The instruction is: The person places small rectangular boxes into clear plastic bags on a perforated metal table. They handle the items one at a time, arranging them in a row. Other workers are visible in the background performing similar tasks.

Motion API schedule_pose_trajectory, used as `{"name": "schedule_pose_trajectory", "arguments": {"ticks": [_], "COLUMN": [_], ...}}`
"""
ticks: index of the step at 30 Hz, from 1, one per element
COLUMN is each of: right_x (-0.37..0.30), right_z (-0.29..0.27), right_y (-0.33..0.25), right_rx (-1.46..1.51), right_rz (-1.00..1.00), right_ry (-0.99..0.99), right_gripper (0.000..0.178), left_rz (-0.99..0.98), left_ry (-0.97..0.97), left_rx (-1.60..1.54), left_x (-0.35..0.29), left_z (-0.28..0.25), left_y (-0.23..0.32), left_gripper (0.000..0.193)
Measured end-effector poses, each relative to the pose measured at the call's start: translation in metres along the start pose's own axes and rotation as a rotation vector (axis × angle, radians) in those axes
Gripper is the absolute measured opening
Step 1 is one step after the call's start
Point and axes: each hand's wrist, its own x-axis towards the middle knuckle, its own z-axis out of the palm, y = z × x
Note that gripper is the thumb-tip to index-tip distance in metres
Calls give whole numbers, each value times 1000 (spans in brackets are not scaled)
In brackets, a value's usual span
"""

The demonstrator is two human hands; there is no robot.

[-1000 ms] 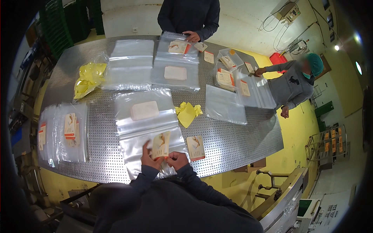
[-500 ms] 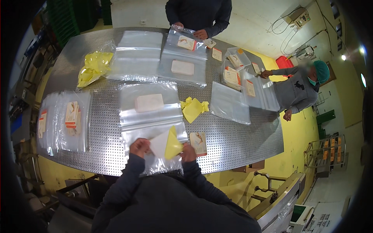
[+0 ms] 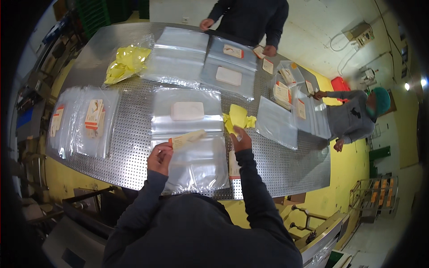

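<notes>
Far L on the perforated metal counter (image 3: 129, 154): clear bags (image 3: 73, 129) side by side, a card (image 3: 56, 120) on one, a few overlapping cards (image 3: 94, 115) on the next. Behind, slightly R, a see-thru bag of crumpled yellow paper (image 3: 127, 62), then more flat clear bags (image 3: 176, 58). Front ctr, L hand (image 3: 160, 158) has a narrow grip, pinching the label card (image 3: 187, 139) by its orange end; card's tilted, above the nearest clear bag (image 3: 192, 167). Beyond that, a white rounded label (image 3: 187, 110) lies on the plastic. Across the counter a co-worker in dark sleeves (image 3: 272, 24) stands nr bags w/ labels. Just R of ctr, R hand (image 3: 242, 140) is at the loose yellow sheets (image 3: 237, 117); can't tell if its grip holds one. Under that wrist, a partly hidden spare card (image 3: 233, 167). Further R: another clear bag (image 3: 277, 123), clear tubs w/ cards (image 3: 282, 94), & a green-capped co-worker (image 3: 353, 111) reaching in.
</notes>
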Motion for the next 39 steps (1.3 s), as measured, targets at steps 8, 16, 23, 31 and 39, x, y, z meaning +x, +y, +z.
{"name": "schedule_pose_trajectory", "arguments": {"ticks": [8, 16, 23, 31, 39], "right_x": [-69, -96, -104, -119, -120], "right_z": [22, 36, 49, 60, 63], "right_y": [-55, -49, -47, -35, -42], "right_rx": [580, 432, 243, 278, 245], "right_rz": [503, 418, 293, 321, 299], "right_ry": [-369, -213, -270, -248, -215], "right_gripper": [12, 17, 18, 14, 12], "left_rz": [276, 159, 221, 270, 284], "left_ry": [-365, -322, -408, -452, -509], "left_rx": [490, 532, 681, 877, 986], "left_x": [-21, -10, -16, -21, -21], "left_z": [-12, -39, -47, -45, -37], "left_y": [2, -26, -83, -94, -74], "left_gripper": [13, 49, 52, 57, 62]}}
